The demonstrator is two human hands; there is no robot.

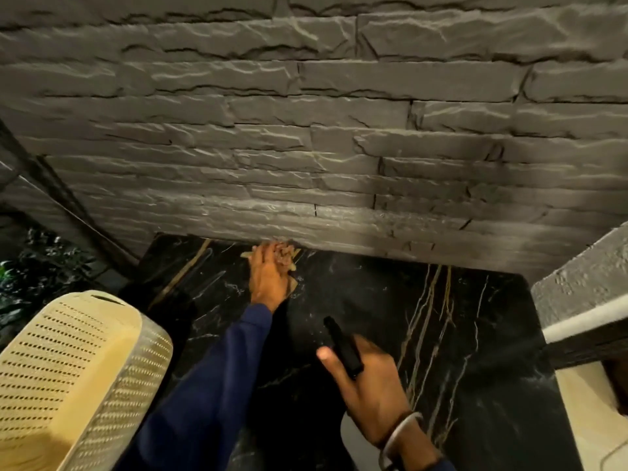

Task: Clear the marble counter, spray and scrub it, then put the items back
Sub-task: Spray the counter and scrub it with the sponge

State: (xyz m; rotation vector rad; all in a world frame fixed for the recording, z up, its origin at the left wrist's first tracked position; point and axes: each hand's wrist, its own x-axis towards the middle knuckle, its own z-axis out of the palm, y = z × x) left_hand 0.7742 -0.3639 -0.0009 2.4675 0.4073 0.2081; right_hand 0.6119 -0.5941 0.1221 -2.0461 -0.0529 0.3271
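Dim, warm light, dark at the corners; motion blur smears the whole view, and wide-angle distortion bends its edges.

Your surface (pixel 373 300) is black marble with pale gold and white veins, glossy, running back to the grey stone wall. At its far edge, right against the wall, your left hand (pixel 268 277) presses a tan, crumpled scrub pad (pixel 283 258) flat onto the marble; part of the pad pokes out from under your fingers (pixel 272 249). Nearer to you, your right hand (pixel 370 379) grips a slim black object (pixel 343 348), too blurred to identify, angled up above the surface.
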